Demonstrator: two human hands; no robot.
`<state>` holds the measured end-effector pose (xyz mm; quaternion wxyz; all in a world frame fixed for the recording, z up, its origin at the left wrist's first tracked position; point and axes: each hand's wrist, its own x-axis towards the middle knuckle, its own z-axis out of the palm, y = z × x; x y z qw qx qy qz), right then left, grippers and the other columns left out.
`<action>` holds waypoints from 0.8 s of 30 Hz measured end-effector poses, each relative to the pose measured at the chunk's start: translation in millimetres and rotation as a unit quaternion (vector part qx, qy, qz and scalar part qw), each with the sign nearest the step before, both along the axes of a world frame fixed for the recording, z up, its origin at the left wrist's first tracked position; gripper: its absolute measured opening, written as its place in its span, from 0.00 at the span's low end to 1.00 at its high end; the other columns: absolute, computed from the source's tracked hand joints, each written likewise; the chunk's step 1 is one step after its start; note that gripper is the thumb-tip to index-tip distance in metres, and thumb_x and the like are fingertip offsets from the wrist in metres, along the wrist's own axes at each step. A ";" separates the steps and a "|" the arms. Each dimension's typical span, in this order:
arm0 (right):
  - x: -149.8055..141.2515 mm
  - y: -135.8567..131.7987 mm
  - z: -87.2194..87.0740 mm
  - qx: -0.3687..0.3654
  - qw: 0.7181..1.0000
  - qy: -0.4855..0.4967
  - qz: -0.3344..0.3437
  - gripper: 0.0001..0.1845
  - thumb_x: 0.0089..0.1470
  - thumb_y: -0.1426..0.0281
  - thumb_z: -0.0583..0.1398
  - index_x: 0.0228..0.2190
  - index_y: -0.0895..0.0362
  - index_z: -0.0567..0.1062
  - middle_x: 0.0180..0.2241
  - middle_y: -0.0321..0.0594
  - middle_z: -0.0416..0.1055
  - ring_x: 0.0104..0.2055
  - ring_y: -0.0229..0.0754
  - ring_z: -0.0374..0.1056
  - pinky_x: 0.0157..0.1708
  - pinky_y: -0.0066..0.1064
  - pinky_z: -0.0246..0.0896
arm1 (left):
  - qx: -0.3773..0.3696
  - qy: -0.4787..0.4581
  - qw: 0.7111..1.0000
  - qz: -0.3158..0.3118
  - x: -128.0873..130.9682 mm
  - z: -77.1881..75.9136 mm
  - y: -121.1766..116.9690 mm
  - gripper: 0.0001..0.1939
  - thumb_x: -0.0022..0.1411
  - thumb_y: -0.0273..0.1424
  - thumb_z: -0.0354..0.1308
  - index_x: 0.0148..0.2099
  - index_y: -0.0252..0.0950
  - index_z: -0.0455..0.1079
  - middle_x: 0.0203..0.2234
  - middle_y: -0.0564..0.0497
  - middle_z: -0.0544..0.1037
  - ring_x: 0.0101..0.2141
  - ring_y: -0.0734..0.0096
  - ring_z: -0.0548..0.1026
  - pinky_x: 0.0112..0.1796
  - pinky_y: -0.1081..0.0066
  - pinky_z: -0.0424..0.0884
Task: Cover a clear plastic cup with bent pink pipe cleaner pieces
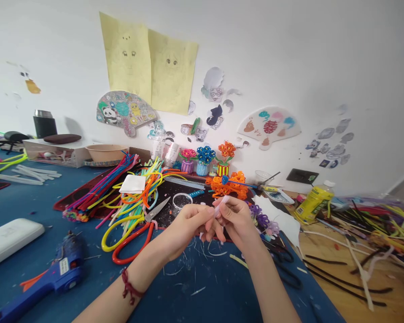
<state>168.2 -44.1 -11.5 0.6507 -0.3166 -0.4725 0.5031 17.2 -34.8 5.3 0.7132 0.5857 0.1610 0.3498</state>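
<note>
My left hand [197, 219] and my right hand [237, 220] meet in the middle of the view, raised above the blue table surface. A short, pale lilac pipe cleaner [221, 205] is pinched between the fingertips of both hands; its lower part is hidden by the fingers. Scissors [133, 242] with red and yellow handles lie to the left of my left hand, blades partly open. Behind my hands is a clear round container [182, 202]. Purple pipe-cleaner flowers [260, 217] sit just right of my right hand.
A blue glue gun [62, 269] and a white case [11, 240] lie at left. Bundled pipe cleaners [101, 186] fill the left middle. Orange flowers [230, 185] and small flower pots [202, 167] stand by the wall. A yellow bottle [313, 202] is at right.
</note>
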 end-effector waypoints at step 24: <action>-3.8 4.5 1.6 -0.005 0.992 0.023 -0.122 0.13 0.40 0.63 0.71 0.22 0.59 0.76 0.18 0.35 0.71 0.18 0.31 0.62 0.18 0.22 0.56 | 0.563 0.320 0.656 0.388 6.6 -25.4 4.7 0.09 0.68 0.33 0.46 0.41 0.36 0.65 0.32 0.49 0.75 0.33 0.65 0.74 0.30 0.70 0.66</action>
